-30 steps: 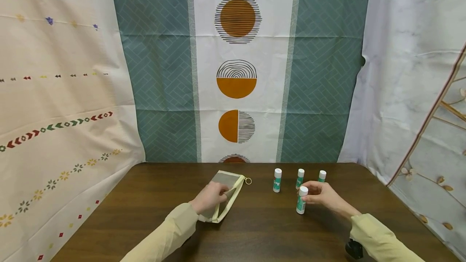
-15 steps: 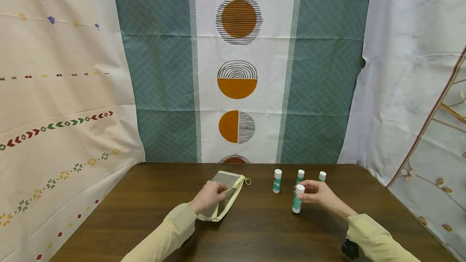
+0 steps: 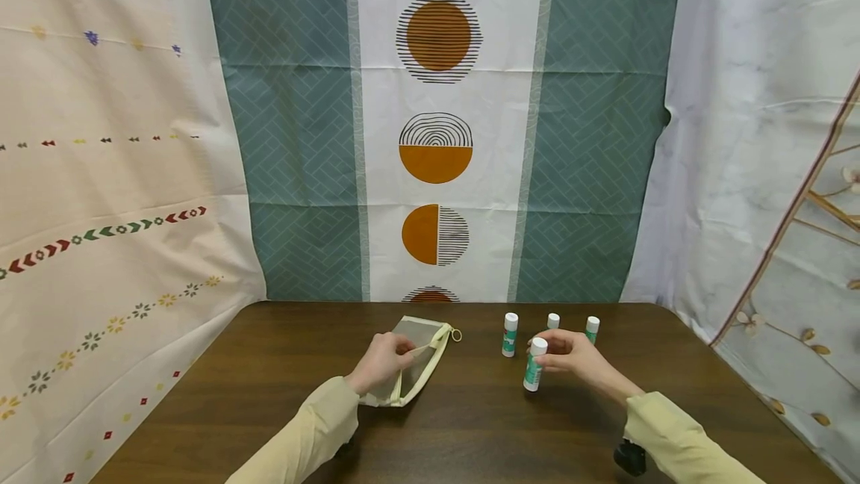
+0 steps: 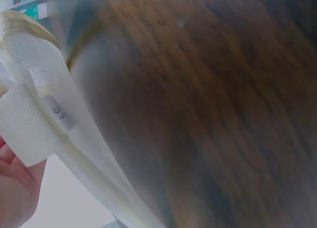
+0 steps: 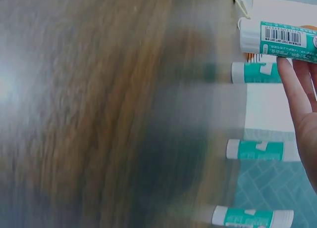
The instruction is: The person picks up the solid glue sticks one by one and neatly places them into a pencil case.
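My left hand (image 3: 381, 358) pinches the edge of a mesh zip pouch (image 3: 430, 376) with cream trim, lying left of centre on the table. The pouch's mouth gapes toward the right, and a ring pull hangs at its far corner. In the left wrist view, the thumb side of the hand shows behind a pale fabric flap (image 4: 27, 124). Between fingers and thumb, my right hand (image 3: 578, 355) holds a green-and-white glue stick (image 3: 533, 373) upright, white cap up. Its barcode label (image 5: 285, 36) faces the right wrist camera. The held stick is to the right of the pouch.
Three more glue sticks stand in a row at the back: a left one (image 3: 510, 336), a middle one (image 3: 553, 321) partly behind my right hand, and a right one (image 3: 592, 329). Patterned cloths (image 3: 302, 170) hang behind the dark wooden table (image 3: 470, 439) and at its sides.
My right hand has carried the glue stick leftward, closer to the pouch. The left hand keeps its grip on the pouch, which has barely shifted.
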The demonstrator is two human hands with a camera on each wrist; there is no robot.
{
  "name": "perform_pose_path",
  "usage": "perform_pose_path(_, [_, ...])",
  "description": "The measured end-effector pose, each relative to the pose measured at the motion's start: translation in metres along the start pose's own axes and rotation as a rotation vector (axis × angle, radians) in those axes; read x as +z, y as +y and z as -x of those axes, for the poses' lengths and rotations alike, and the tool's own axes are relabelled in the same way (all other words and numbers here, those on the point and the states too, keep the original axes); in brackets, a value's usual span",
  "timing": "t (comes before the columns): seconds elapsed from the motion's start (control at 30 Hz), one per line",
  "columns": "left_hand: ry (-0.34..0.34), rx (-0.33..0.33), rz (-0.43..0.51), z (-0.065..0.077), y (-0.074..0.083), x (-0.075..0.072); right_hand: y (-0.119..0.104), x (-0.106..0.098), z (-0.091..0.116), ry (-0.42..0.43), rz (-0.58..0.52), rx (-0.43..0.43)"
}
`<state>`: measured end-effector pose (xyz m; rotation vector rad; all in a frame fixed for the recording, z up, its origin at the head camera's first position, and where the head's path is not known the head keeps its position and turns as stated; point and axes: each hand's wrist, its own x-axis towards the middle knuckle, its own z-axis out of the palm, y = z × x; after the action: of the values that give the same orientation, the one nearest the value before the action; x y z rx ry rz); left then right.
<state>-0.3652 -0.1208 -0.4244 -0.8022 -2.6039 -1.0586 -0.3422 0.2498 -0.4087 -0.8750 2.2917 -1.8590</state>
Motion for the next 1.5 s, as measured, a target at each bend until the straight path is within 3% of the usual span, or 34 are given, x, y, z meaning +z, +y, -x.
perform_pose_path(0.67, [0.035,-0.052,0.072,0.002,-0.002,0.002,-0.009,0.047,-0.031,0.032,-0.08,0.021])
perform_pose_path(1.5, [0.037,-0.035,0.049,-0.002,-0.004,0.001,-0.009,0.075,-0.057,0.079,-0.092,0.055])
